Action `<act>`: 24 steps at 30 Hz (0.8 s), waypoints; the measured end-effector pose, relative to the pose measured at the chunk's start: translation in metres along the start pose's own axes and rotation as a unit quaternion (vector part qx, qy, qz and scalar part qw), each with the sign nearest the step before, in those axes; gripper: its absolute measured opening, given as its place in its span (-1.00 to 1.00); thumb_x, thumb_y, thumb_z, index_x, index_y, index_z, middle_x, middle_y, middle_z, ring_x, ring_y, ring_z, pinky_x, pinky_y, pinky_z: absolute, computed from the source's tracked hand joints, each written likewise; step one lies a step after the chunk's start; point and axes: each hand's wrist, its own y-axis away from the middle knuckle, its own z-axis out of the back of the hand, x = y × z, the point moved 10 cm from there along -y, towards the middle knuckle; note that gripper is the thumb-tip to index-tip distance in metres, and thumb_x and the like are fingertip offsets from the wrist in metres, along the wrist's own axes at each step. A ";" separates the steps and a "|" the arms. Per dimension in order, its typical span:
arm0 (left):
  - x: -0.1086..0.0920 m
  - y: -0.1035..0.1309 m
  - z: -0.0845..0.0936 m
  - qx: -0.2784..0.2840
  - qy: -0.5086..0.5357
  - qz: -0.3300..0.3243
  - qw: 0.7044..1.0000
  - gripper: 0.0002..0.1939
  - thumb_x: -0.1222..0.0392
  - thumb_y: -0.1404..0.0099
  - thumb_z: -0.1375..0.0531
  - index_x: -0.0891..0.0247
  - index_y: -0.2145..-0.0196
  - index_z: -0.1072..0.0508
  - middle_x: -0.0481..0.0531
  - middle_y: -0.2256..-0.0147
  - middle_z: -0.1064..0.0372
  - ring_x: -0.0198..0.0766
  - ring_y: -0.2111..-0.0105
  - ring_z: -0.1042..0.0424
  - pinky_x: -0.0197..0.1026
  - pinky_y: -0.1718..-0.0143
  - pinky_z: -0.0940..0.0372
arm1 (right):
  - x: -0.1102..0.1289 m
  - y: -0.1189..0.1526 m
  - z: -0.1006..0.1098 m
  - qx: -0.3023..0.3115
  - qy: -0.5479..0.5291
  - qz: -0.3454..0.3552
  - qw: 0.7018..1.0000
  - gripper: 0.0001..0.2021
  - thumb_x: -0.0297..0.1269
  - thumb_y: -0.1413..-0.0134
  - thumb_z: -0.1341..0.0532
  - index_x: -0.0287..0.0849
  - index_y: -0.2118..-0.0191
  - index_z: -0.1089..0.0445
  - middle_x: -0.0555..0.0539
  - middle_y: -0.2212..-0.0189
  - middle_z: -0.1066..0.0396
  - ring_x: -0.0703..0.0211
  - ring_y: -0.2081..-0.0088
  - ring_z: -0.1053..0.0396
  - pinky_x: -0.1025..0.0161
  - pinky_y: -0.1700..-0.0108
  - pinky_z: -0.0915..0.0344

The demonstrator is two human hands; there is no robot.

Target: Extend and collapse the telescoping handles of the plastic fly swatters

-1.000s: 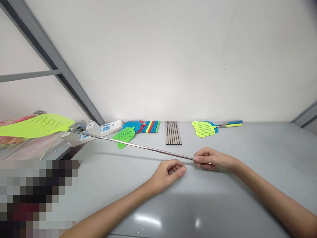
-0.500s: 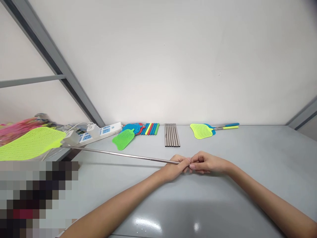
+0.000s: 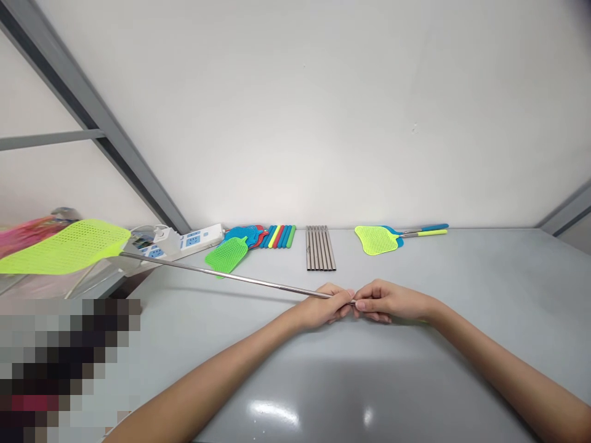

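A yellow-green fly swatter (image 3: 69, 247) stretches out to the left on its extended telescopic metal rod. My left hand (image 3: 325, 306) is closed round the rod near its right end. Right beside it, my right hand (image 3: 392, 301) is closed with thumb and fingers pinching the rod's end; the fingers hide most of what they grip. A trace of yellow-green shows under the right wrist, too little to name. Both hands are held just above the grey table (image 3: 258, 351).
Along the wall lie a green swatter head (image 3: 227, 255), blue swatter heads (image 3: 242, 235), coloured handles (image 3: 278, 237), metal tubes (image 3: 321, 249) and two swatters with handles (image 3: 378, 240). A white power strip (image 3: 201, 240) sits at the left, near colourful plastic-wrapped goods (image 3: 32, 232).
The swatter's head has risen slightly and shifted right, tilting the rod more steeply. My hands keep their hold, the right one pressed a little closer over the rod's end.
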 end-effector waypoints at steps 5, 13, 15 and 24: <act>0.001 0.006 0.003 0.008 -0.003 0.004 1.000 -0.53 -0.01 -0.25 0.14 0.29 0.71 -0.12 -0.15 0.78 0.05 -0.46 0.73 0.08 -0.32 0.65 0.12 | -0.002 -0.003 -0.006 0.005 -0.015 -0.006 1.000 -0.63 0.01 -0.02 -0.04 -0.27 0.43 -0.25 0.13 0.71 -0.04 0.44 0.70 0.07 0.39 0.64 0.10; 0.007 0.023 0.007 0.033 0.051 0.054 0.997 -0.55 0.00 -0.23 0.10 0.28 0.72 -0.02 -0.18 0.76 0.17 -0.47 0.71 0.17 -0.29 0.65 0.22 | -0.005 -0.008 -0.020 0.034 -0.022 -0.050 0.998 -0.66 -0.01 -0.05 -0.02 -0.21 0.50 -0.08 0.12 0.61 0.04 0.46 0.64 0.09 0.42 0.62 0.09; 0.009 0.021 0.008 0.034 0.090 0.058 0.994 -0.57 0.03 -0.22 0.07 0.27 0.72 0.01 -0.19 0.75 0.18 -0.47 0.71 0.17 -0.29 0.65 0.23 | -0.006 -0.009 -0.021 0.042 -0.024 -0.056 0.997 -0.66 -0.01 -0.06 0.00 -0.20 0.50 -0.06 0.12 0.62 0.04 0.46 0.64 0.08 0.42 0.62 0.08; 0.021 0.028 0.053 -0.004 0.133 0.070 0.989 -0.58 0.12 -0.20 0.01 0.27 0.73 0.02 -0.19 0.76 0.20 -0.49 0.73 0.15 -0.30 0.66 0.26 | -0.026 -0.001 -0.006 0.032 -0.068 -0.108 0.991 -0.66 0.00 -0.06 0.00 -0.19 0.48 -0.08 0.13 0.65 0.07 0.45 0.66 0.13 0.43 0.66 0.17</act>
